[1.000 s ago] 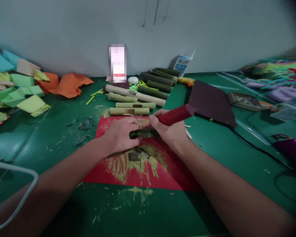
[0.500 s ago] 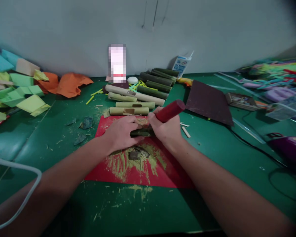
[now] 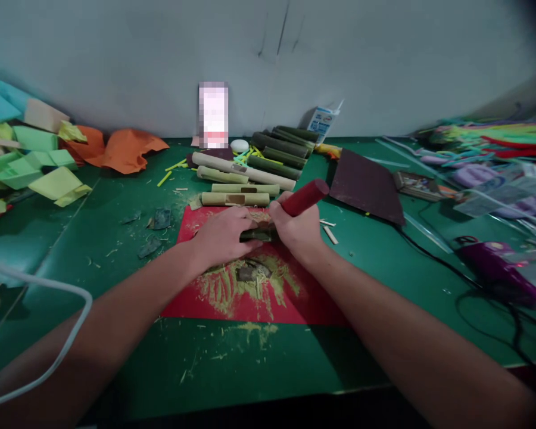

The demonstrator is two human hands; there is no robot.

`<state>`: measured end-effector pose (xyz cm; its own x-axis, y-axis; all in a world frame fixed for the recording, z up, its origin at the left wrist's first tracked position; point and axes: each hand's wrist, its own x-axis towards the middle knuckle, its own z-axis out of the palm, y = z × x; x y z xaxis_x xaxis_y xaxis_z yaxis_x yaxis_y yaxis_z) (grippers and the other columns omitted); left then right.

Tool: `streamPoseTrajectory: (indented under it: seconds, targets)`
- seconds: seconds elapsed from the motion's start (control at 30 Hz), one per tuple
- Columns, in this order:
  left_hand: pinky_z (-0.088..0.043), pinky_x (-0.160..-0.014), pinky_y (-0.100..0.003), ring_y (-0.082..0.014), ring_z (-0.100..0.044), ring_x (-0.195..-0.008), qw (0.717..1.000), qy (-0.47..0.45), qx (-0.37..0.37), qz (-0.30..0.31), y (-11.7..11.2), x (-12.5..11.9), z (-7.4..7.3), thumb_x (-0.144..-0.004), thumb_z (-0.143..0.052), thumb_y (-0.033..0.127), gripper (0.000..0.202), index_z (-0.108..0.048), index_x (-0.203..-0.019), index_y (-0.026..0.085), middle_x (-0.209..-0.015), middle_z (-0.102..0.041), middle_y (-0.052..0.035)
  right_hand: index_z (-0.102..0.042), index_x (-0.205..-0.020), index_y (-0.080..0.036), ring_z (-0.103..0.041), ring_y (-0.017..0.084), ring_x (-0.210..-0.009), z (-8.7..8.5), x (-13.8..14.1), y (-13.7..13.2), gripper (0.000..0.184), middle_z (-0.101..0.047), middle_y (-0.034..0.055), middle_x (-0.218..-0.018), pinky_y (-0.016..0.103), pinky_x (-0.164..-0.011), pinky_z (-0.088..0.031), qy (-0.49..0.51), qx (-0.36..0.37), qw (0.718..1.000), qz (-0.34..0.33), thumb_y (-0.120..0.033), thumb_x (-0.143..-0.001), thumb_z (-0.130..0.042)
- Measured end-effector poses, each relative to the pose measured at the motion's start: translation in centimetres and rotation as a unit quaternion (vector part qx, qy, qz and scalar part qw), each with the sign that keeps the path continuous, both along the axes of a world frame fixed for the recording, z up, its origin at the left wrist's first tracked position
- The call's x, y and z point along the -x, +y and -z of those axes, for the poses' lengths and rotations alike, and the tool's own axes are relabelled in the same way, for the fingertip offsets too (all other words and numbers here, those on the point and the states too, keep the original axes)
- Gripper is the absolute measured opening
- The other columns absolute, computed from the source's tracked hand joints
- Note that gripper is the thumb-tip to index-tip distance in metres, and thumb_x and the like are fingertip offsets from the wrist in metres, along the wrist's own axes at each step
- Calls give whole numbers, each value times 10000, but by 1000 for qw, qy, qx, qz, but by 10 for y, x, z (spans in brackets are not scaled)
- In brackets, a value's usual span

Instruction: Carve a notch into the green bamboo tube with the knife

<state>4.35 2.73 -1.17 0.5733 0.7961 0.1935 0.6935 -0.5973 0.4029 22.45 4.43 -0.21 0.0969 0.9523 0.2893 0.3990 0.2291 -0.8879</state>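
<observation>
My left hand [image 3: 223, 237] lies over a short dark green bamboo piece [image 3: 255, 234], pressing it down onto a red sheet [image 3: 295, 301]. My right hand [image 3: 295, 229] is wrapped round a tool with a thick red handle [image 3: 304, 197]; the handle sticks up to the right, and the working end meets the bamboo between my hands, hidden from view. Yellow-green shavings [image 3: 245, 286] and a dark scrap lie on the red sheet just in front of my hands.
Pale peeled bamboo tubes [image 3: 236, 198] and dark green ones [image 3: 279, 149] lie behind the red sheet. A dark sandpaper sheet [image 3: 366, 186] lies to the right, a purple corded tool [image 3: 495, 265] further right. Coloured paper [image 3: 49, 167] is piled at left. A white cable [image 3: 40, 286] crosses the lower left.
The view has shifted slightly; the red handle has tipped more upright and nearer my hands. Both hands stay on the bamboo piece.
</observation>
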Motion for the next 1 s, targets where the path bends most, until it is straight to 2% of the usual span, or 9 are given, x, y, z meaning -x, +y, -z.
streamPoseTrajectory:
  seconds: [0.17, 0.3, 0.4, 0.5, 0.67, 0.8, 1.0]
  targets:
    - [-540, -1016, -426, -267, -638, -1188, 1000, 21, 1, -10, 1, 0, 0, -931, -668, 409, 375, -702, -1267, 246, -1255, -682, -85, -420, -566, -245, -402, 125, -569, -2, 5, 2, 201, -449, -42, -557, 304, -542, -325, -8, 35, 999, 27, -297, -663, -588]
    - [-545, -987, -441, -283, -646, -1149, 1000, 18, -2, 1, 6, 1, 3, -922, -690, 457, 383, -730, -1204, 201, -1196, -685, -107, -397, -574, -250, -378, 128, -578, 4, 6, 0, 282, -402, -43, -560, 319, -568, -329, -17, -5, 999, 31, -331, -728, -619]
    - [-549, -962, -422, -271, -661, -1108, 1000, -3, 11, 2, 9, 2, 3, -924, -698, 460, 356, -750, -1169, 207, -1152, -698, -100, -332, -565, -256, -345, 131, -582, 7, 4, 1, 384, -355, -41, -552, 332, -581, -301, -57, -50, 997, 11, -374, -788, -621]
    - [-547, -945, -397, -260, -672, -1082, 1000, -17, 17, 1, 9, 2, 1, -918, -710, 452, 334, -761, -1154, 222, -1129, -709, -90, -348, -562, -254, -352, 136, -585, 7, 3, 2, 402, -362, -31, -557, 339, -582, -281, -90, -58, 994, 0, -405, -824, -613]
    - [-543, -900, -371, -254, -672, -1048, 1000, -10, 20, -16, 8, 1, 0, -909, -710, 465, 328, -770, -1121, 223, -1124, -710, -85, -340, -553, -257, -342, 134, -578, 2, 5, 5, 390, -362, -31, -553, 338, -570, -280, -73, -38, 997, 6, -346, -802, -625]
    - [-542, -859, -370, -259, -667, -1024, 999, 5, 20, -32, 7, 0, -2, -907, -698, 492, 367, -764, -1169, 244, -1111, -701, -80, -390, -567, -251, -357, 123, -565, 0, 7, 8, 285, -410, -38, -566, 321, -543, -299, -24, 6, 1000, 9, -260, -726, -627]
    - [-543, -924, -399, -282, -663, -1106, 999, 8, 31, -34, 4, -1, -5, -903, -706, 476, 392, -751, -1222, 253, -1173, -702, -81, -414, -533, -240, -369, 115, -557, -2, 5, 12, 227, -434, -36, -549, 299, -530, -305, -3, 51, 999, -14, -239, -683, -584]
